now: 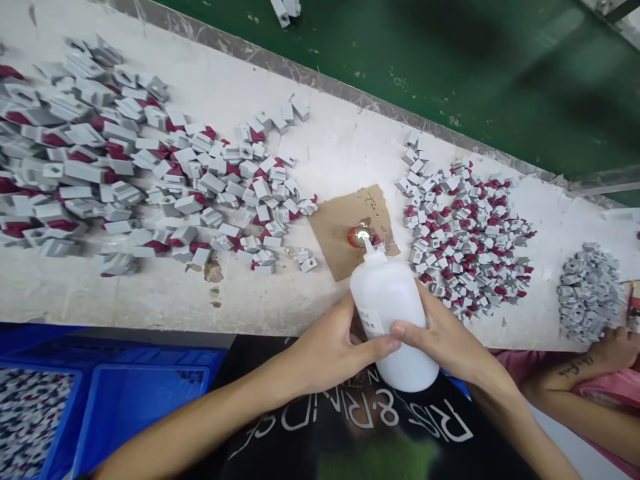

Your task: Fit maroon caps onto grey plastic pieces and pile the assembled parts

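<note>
A white squeeze bottle [400,313] with a label is tilted away from me, held from both sides. My left hand [340,347] wraps its left side, thumb across the front. My right hand [445,330] grips the right side, its thumb near the left one. The bottle's nozzle points at a small red-rimmed round cap [358,235], which appears to hold clear liquid. Under the cap lies a piece of brown cardboard [333,230] with wet spots on it.
Grey and dark red parts [215,180] are heaped on the white table [240,293] at left, with another heap [465,240] at right. A grey pile [590,293] sits near another person's arm [575,380]. Blue bins [145,413] stand lower left; a green surface [425,67] lies beyond.
</note>
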The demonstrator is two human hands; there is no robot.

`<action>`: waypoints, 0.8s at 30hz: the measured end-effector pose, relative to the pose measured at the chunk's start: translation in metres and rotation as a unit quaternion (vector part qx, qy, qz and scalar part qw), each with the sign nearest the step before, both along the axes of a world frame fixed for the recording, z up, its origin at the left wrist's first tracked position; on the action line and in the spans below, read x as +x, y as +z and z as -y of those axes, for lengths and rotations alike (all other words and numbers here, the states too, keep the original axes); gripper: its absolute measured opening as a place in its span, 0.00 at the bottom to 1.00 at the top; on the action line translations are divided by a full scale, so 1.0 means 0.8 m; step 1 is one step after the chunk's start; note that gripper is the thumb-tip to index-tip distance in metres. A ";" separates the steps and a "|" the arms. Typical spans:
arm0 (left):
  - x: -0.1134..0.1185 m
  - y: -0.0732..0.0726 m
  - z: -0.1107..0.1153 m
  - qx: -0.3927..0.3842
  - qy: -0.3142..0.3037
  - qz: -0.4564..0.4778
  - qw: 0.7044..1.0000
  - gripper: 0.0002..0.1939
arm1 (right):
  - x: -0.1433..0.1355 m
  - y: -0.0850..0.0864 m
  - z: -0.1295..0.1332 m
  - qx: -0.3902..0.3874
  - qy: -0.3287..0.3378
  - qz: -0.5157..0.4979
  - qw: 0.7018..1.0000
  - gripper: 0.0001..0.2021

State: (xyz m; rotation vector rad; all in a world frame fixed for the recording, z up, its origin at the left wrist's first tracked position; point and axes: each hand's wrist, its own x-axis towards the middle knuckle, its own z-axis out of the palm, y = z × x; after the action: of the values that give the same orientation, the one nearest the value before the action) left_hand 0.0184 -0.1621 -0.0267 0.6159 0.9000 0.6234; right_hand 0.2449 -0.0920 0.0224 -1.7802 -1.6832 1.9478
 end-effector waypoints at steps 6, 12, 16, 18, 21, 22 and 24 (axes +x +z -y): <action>-0.002 0.000 0.002 -0.007 0.000 0.011 1.000 0.34 | -0.001 0.002 0.002 -0.013 -0.010 0.001 1.000 0.41; -0.003 0.002 0.002 -0.018 0.005 0.015 1.000 0.34 | -0.004 0.004 0.001 -0.030 -0.018 0.001 0.999 0.41; -0.003 0.006 0.002 -0.028 0.011 0.022 0.999 0.33 | -0.003 0.008 0.001 -0.042 -0.019 0.003 0.999 0.41; -0.002 0.008 0.003 -0.031 0.019 0.029 0.999 0.31 | -0.005 0.010 0.001 -0.049 -0.022 0.006 0.999 0.42; -0.001 0.011 0.003 -0.034 0.031 0.030 0.998 0.31 | -0.009 0.015 0.000 -0.058 -0.027 0.008 0.998 0.41; -0.001 0.012 0.003 -0.036 0.032 0.029 0.998 0.31 | -0.010 0.017 -0.001 -0.063 -0.029 0.008 0.998 0.41; -0.001 0.014 0.003 -0.040 0.031 0.025 0.998 0.32 | -0.010 0.019 -0.001 -0.072 -0.035 0.005 0.997 0.40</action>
State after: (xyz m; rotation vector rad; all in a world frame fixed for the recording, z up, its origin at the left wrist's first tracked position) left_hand 0.0174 -0.1643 -0.0159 0.4996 0.8950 0.6532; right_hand 0.2365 -0.0913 0.0376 -1.8710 -1.4976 2.0812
